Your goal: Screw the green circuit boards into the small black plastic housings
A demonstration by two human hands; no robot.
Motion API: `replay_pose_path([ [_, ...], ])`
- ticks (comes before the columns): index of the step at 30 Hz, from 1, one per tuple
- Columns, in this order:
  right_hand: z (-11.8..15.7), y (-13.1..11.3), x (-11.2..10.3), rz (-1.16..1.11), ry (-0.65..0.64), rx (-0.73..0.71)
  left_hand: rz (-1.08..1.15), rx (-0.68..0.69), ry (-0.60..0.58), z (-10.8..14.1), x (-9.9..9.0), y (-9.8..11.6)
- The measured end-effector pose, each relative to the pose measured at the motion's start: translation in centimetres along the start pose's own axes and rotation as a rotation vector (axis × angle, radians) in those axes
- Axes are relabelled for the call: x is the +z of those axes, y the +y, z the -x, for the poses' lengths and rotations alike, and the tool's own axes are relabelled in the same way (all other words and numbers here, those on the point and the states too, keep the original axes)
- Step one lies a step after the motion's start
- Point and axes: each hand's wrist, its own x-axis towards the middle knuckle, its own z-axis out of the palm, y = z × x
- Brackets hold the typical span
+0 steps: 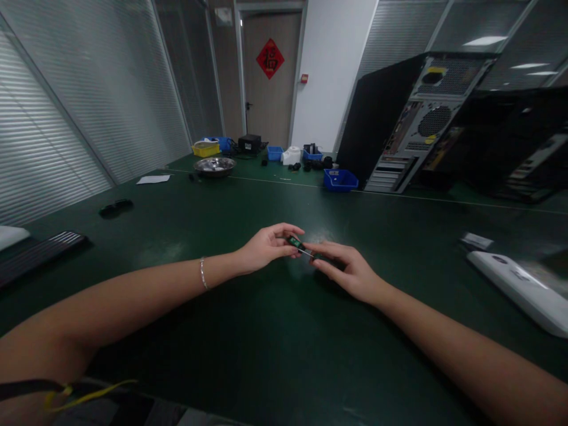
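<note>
Near the middle of the green table (248, 367), my left hand (267, 245) pinches a small dark part with a green circuit board (295, 241) between thumb and fingers. My right hand (348, 266) comes in from the right, its thumb and fingers closed on a small screwdriver (306, 252). The thin metal shaft points left to the underside of the small part; whether its tip touches is too small to tell. Both hands are just above the table.
Behind stand a metal bowl (215, 167), a blue bin (340, 180), a yellow tray (206, 149) and a large computer case (399, 124). Dark glasses (116, 207) and a keyboard (42, 257) lie left. A long white device (519, 290) lies right.
</note>
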Motion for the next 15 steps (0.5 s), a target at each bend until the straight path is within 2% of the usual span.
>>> replay_pose_path([
  [9, -0.09, -0.26, -0.18, -0.026, -0.041, -0.02, 0.029, 0.006, 0.056, -0.37, -0.7, -0.67],
  [15, -0.19, -0.22, -0.27, -0.025, -0.073, -0.037, 0.034, -0.04, -0.063, 0.1, -0.2, -0.37],
])
